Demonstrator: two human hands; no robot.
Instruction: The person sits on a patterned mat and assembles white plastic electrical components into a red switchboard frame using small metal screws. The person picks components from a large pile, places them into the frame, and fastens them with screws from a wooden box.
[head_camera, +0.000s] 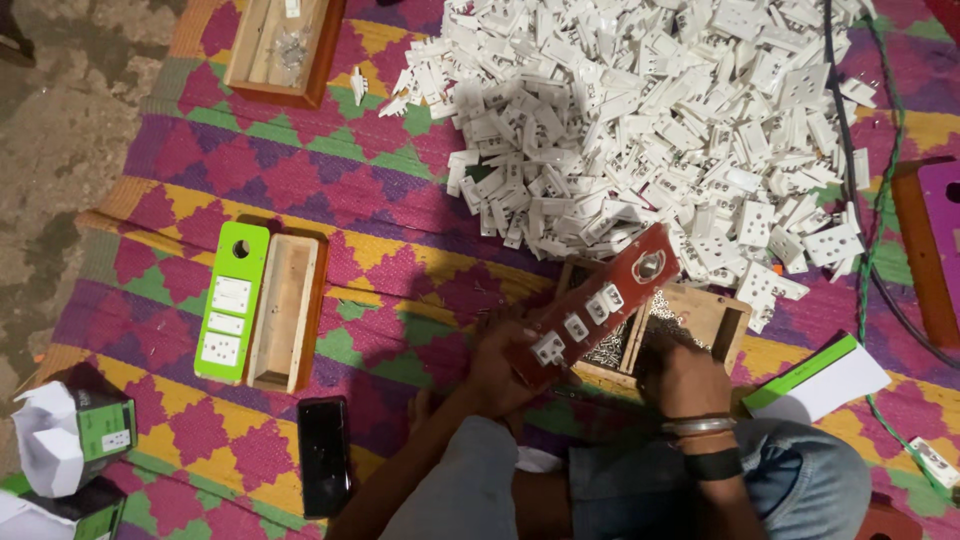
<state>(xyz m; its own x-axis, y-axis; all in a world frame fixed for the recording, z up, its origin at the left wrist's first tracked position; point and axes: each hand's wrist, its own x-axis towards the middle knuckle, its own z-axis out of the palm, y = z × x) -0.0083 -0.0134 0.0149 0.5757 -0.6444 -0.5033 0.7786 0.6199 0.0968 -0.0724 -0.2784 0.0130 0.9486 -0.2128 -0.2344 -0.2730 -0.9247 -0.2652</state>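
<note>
left hand (497, 372) grips a red switch board (596, 305); right hand (683, 377) perhaps reaches into the wooden tray (722, 318).

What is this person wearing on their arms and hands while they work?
Both hands are bare, with no gloves. The right hand has metal bangles at the wrist and, just behind them, a broad black band. The left hand shows nothing worn on it, and its forearm looks uncovered. No sleeves reach either wrist in this view.
</note>
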